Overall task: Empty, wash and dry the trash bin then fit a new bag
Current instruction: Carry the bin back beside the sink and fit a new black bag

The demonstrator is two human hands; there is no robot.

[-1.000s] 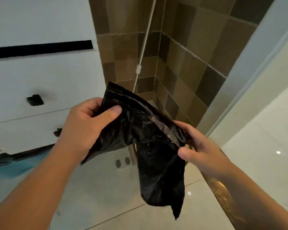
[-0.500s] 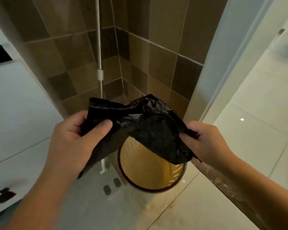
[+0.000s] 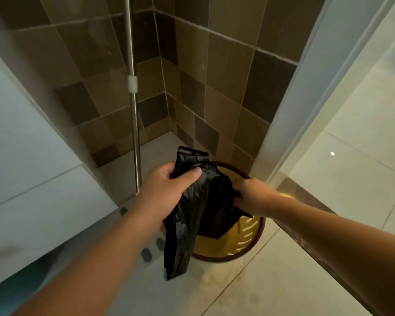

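Head view: left hand [image 3: 169,190] and right hand [image 3: 251,196], arms outstretched, each pinch the black bag [image 3: 192,210] over the bin [image 3: 249,245].

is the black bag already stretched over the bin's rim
No, the black bag is bunched between the left hand and right hand, with the bin's rim bare.

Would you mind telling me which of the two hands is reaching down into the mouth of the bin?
The right hand: it grips the black bag inside the bin rim, while the left hand holds the bag's top edge up, left of the opening.
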